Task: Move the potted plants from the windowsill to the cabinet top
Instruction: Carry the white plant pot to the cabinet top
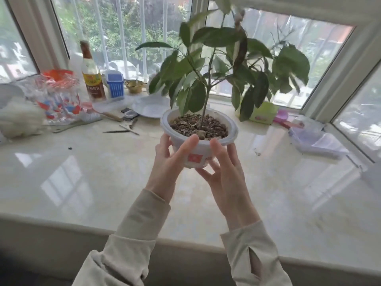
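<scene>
White plastic makes up the pot [198,141], and both hands are holding it up in the air above the windowsill [103,178]. The left hand [167,162] wraps around the left side of the pot, with its thumb lying across the front. The right hand [224,172] cups the right side and the bottom, and its fingers curl under the pot. A small red sticker [194,158] shows on the front of the pot, between the two thumbs. Brown bits of soil [198,124] fill the pot to near the top. A thin stem stands up from the soil, and big green leaves [226,65] spread out wide in front of the window [127,27]. Some of the leaves look blurry.

Both arms wear pale beige sleeves [140,223].

The windowsill is shiny and light. At the back left stand a tall brown bottle [91,77], a blue holder [115,83] and a little gold bowl [134,86]. A white plate [148,107] lies near them. A clear jar with red and blue shapes [59,100] sits further left. A green box [262,112] sits behind the plant on the right, and a clear flat box [315,139] lies by the right window frame.
</scene>
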